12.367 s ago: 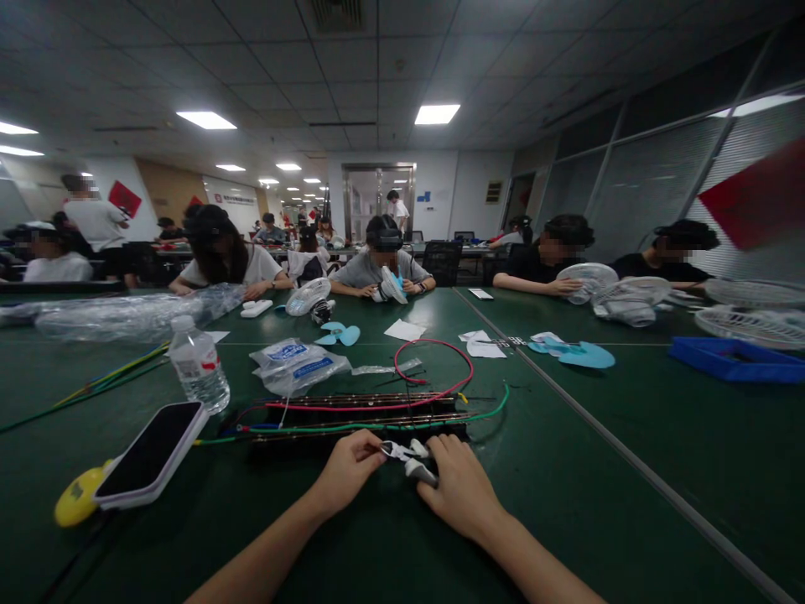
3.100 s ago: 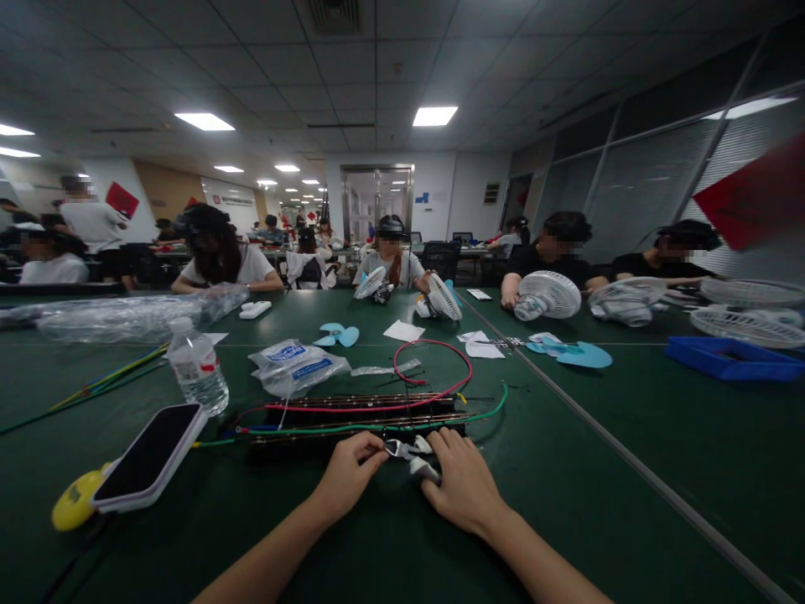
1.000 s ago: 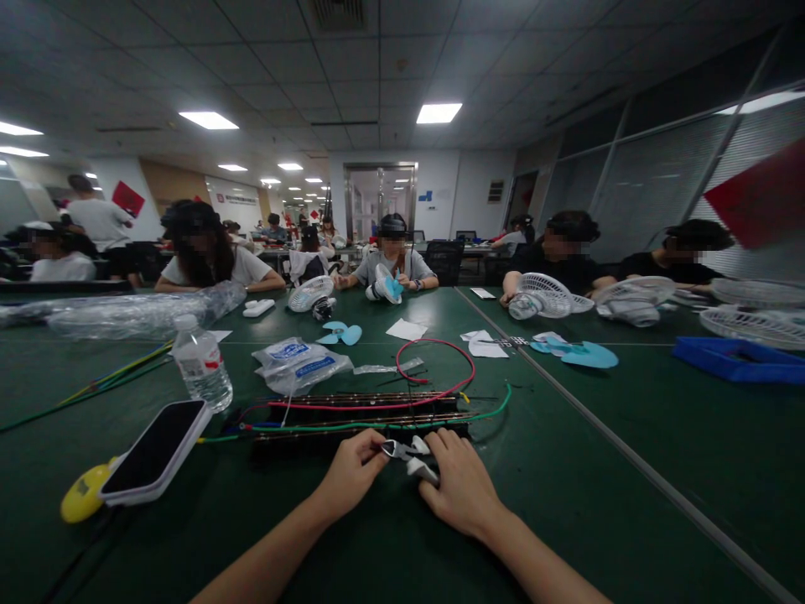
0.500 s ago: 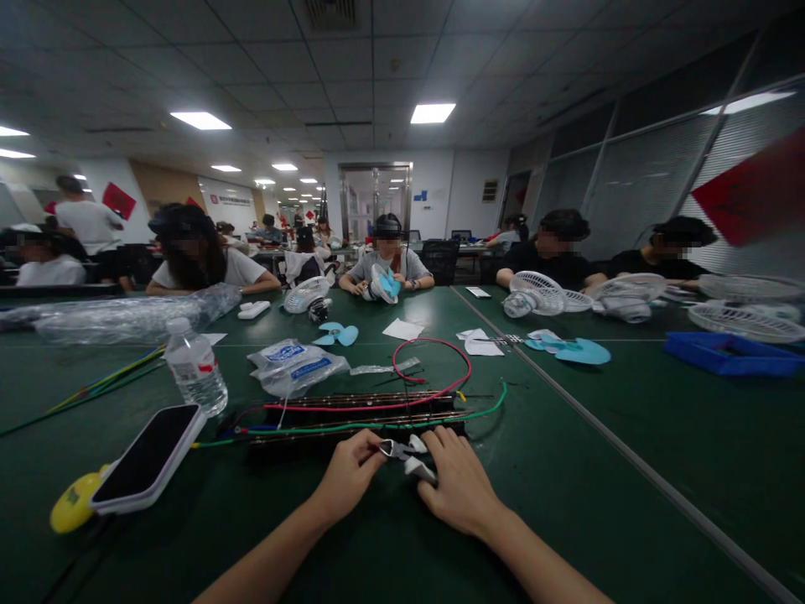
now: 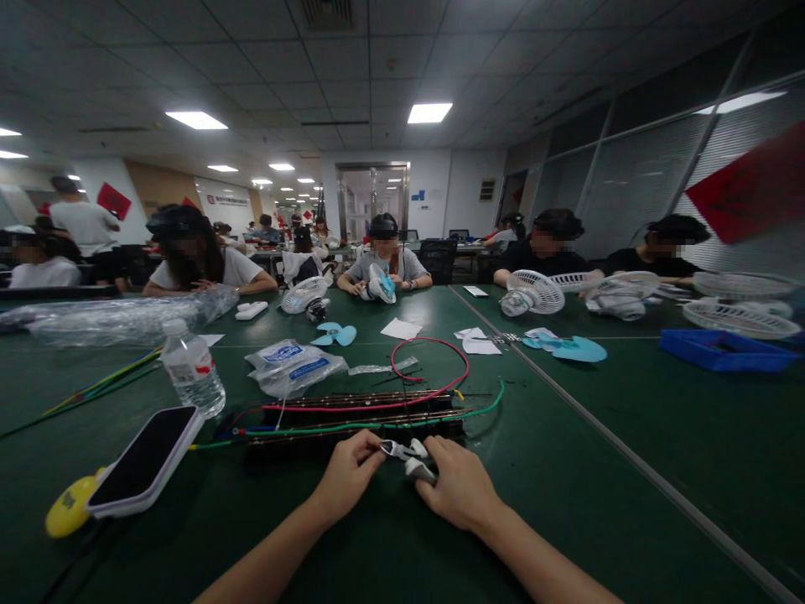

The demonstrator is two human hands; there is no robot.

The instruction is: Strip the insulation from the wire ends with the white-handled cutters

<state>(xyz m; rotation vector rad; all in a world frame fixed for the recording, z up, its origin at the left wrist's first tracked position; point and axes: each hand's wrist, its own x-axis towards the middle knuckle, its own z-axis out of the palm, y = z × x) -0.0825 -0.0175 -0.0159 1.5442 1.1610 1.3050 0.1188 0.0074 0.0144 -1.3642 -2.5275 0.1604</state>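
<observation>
Low in the head view, my right hand [image 5: 460, 480] is curled around the pale handles of a small pair of pliers [image 5: 420, 470]. The handles stand apart, and the metal jaws point left. At the jaws, the fingertips of my left hand [image 5: 348, 471] are pinched together; whatever lies between them is too small to make out. Just beyond both hands lie long dark strips with copper-coloured edges [image 5: 295, 445]. A green wire [image 5: 377, 427] and a red wire [image 5: 352, 408] run along them, the red one ending in a loop.
At left stand a water bottle [image 5: 194, 369], a phone [image 5: 146, 460] and a yellow object [image 5: 70, 507]. Plastic bags [image 5: 295, 367] lie behind the strips. Farther off are blue fan blades [image 5: 334, 334], white fan grilles [image 5: 534, 291] and a blue tray [image 5: 726, 349]. Several people sit across the table.
The pliers' handles look slightly closer together, with my right fingers a little lower. My left hand stays at the jaws. The whole view has shifted slightly.
</observation>
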